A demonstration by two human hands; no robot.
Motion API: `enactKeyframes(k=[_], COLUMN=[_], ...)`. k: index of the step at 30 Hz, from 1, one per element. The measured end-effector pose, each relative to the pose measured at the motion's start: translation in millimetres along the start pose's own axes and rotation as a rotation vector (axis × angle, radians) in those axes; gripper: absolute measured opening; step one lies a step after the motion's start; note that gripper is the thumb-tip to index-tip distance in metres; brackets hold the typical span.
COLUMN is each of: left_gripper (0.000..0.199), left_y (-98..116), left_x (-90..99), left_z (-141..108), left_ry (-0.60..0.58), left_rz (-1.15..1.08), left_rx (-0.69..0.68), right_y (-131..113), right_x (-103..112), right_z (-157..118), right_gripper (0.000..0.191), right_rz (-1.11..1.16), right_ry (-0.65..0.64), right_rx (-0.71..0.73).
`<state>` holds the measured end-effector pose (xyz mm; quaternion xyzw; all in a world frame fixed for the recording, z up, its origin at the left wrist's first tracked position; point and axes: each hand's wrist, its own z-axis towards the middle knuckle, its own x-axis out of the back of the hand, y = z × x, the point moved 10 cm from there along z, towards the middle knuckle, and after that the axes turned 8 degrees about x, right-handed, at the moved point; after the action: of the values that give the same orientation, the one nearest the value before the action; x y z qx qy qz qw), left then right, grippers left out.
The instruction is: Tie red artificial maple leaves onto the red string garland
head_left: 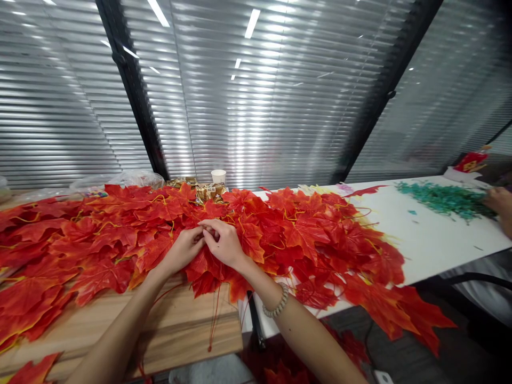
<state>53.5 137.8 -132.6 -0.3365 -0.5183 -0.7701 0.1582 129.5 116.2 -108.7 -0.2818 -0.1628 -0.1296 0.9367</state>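
My left hand (184, 249) and my right hand (224, 243) meet over a long heap of red artificial maple leaves (308, 229). The fingertips of both hands are pinched together, and whatever lies between them is hidden behind the fingers. A bracelet of pale beads (277, 302) circles my right wrist. Just under the hands, leaves with orange edges overlap the near side of the wooden table (188, 325). From there a thin red cord (214, 318) hangs down over the wood, with a knot at its lower end.
Behind the heap stand a paper cup (218, 176), gold packets (210, 193) and clear plastic bags (136, 178). On the white table (436, 242) at right lies a green leafy bunch (444, 198), touched by another person's hand (500, 205). Glass with blinds (256, 106) rises behind.
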Motion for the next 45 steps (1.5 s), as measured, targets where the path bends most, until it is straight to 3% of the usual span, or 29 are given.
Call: enactKeyframes(k=[45], left_gripper=[0.015], left_y=[-2.8], left_x=[-2.3], left_z=[0.2], left_ry=[0.026], left_rz=[0.090], left_rx=[-0.030], right_y=[1.4], right_x=[-4.3], right_z=[-2.7], right_gripper=[0.028], right_rz=[-0.009], right_ry=[-0.031], right_rx=[0.008])
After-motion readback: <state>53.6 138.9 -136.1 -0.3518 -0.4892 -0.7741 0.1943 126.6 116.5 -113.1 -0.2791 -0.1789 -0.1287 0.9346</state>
